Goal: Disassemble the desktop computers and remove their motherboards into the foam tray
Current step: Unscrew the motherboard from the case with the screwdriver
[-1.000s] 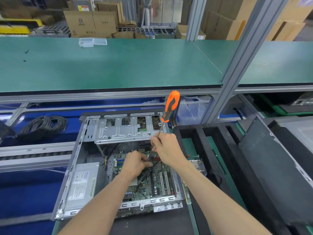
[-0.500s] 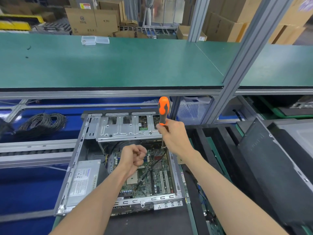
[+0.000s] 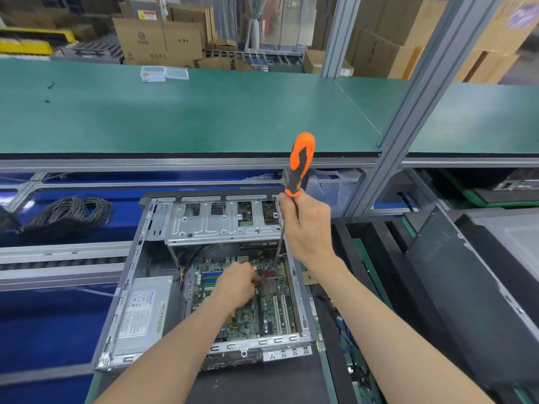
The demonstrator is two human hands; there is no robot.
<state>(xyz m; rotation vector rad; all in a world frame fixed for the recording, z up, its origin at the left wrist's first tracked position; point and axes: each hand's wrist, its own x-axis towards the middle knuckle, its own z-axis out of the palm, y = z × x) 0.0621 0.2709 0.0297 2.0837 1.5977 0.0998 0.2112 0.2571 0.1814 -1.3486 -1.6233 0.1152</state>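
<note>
the case (image 3: 175,225) is bare, dull-shiny sheet metal, and the board (image 3: 271,301) inside is green with glossy parts. the screwdriver (image 3: 300,161) has a smooth orange-and-black plastic handle and thin metal shaft. the far shelf (image 3: 204,112) is matt green.

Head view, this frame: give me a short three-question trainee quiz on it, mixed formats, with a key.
1. True or false: the motherboard already lies in the foam tray.
2. Which hand grips the orange-handled screwdriver? A) left hand B) right hand C) neither
3. Fill in: the grey power supply sits in the case's ____ half as the wearer sees it.

Key:
1. False; it sits inside the open computer case.
2. B; the right hand holds it by the shaft below the handle, while the left hand reaches onto the board.
3. Left.
</note>
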